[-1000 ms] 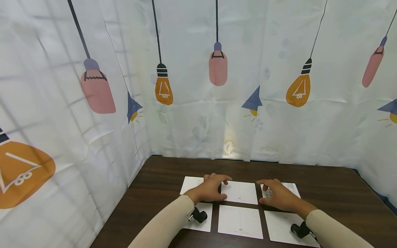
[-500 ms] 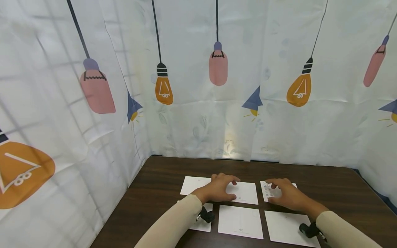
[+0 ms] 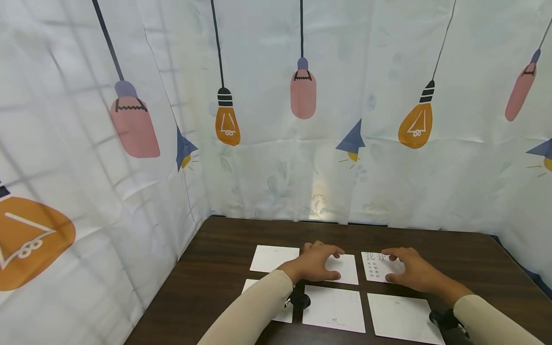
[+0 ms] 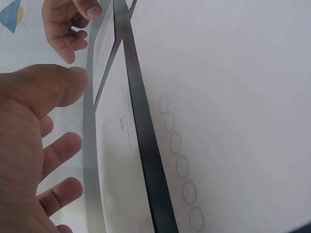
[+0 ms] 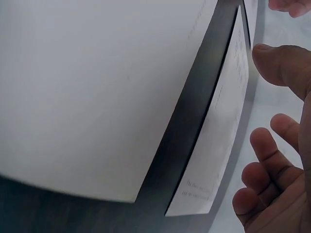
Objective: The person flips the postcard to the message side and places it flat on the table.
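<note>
White paper sheets lie in two rows of three. My left hand (image 3: 315,262) hovers over the back middle sheet (image 3: 349,270), thumb apart from its loosely bent fingers, holding nothing. Above the back right sheet (image 3: 373,269), which carries large and small written characters, my right hand (image 3: 414,270) is held in a similar curve, also with nothing in it. The front middle sheet (image 3: 334,309) bears a small mark near its lower edge. In the left wrist view, a row of drawn ovals (image 4: 182,166) runs along a near sheet.
The dark wooden table (image 3: 172,306) extends around the sheets. Also laid out are the back left sheet (image 3: 273,258), the front right sheet (image 3: 398,316) and a front left sheet (image 3: 284,315), partly hidden by my sleeve. A lamp-patterned curtain (image 3: 276,182) hangs behind the table.
Both hands have shifted to the right above the back row. More of the back left sheet and of the writing on the back right sheet now shows. The sheets stay in place.
</note>
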{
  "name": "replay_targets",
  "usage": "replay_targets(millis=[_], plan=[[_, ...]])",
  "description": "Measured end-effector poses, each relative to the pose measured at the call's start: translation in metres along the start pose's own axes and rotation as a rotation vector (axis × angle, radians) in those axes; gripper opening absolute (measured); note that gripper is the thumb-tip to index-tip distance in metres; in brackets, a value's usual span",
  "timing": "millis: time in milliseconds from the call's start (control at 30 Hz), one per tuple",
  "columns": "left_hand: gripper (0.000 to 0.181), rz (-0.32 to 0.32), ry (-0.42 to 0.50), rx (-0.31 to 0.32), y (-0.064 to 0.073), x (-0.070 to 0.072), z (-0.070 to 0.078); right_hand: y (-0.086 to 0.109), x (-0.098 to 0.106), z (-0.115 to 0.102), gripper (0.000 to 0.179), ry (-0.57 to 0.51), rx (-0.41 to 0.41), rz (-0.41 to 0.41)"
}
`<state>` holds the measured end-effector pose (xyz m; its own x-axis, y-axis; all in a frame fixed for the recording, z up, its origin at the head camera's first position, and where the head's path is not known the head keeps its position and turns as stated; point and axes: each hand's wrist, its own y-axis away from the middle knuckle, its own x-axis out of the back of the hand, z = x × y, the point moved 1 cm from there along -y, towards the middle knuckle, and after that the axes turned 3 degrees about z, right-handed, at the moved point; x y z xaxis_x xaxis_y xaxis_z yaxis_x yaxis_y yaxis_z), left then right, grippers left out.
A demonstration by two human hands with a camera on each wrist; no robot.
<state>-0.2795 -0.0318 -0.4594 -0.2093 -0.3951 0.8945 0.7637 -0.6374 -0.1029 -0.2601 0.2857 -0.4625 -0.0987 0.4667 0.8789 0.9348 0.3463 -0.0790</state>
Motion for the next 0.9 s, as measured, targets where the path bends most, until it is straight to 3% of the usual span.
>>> replay_targets(millis=[900], plan=[[0.056, 0.027, -0.087, 0.019, -0.019, -0.018, 0.017, 0.013, 0.015, 0.03, 0.084, 0.033, 0.019, 0.005]])
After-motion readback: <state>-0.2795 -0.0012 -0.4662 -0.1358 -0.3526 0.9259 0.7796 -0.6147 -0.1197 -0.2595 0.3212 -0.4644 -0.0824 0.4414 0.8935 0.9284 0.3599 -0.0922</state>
